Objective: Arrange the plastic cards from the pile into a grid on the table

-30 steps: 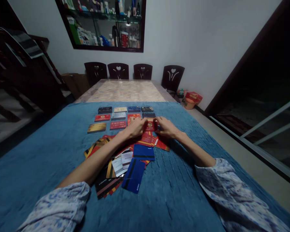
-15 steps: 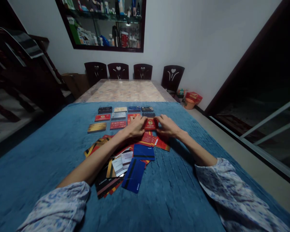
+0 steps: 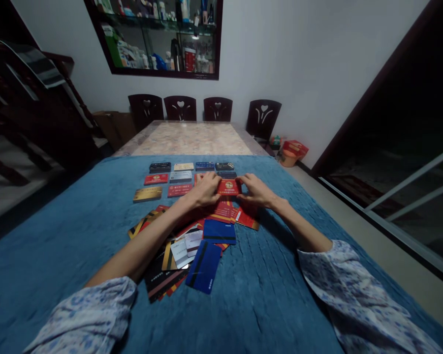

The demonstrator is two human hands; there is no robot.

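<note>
Both my hands hold one red card (image 3: 229, 187) by its short edges, low over the blue cloth (image 3: 77, 231). My left hand (image 3: 204, 191) pinches its left edge and my right hand (image 3: 257, 192) pinches its right edge. The card sits at the right end of the nearest row of a neat grid of cards (image 3: 180, 177) laid out beyond my hands. A loose heap of red, blue, black and white cards (image 3: 195, 241) lies under and behind my wrists, with a blue card (image 3: 204, 267) at its near end.
Beyond the cloth the marble table top (image 3: 192, 138) runs to several dark chairs (image 3: 180, 108) by the wall. A glass cabinet (image 3: 158, 34) with bottles hangs above. A staircase (image 3: 29, 113) is on the left, a red basket (image 3: 293, 150) on the floor at the right.
My hands have carried the red card a little farther from me and lowered it toward the grid's near row. The other cards have not moved.
</note>
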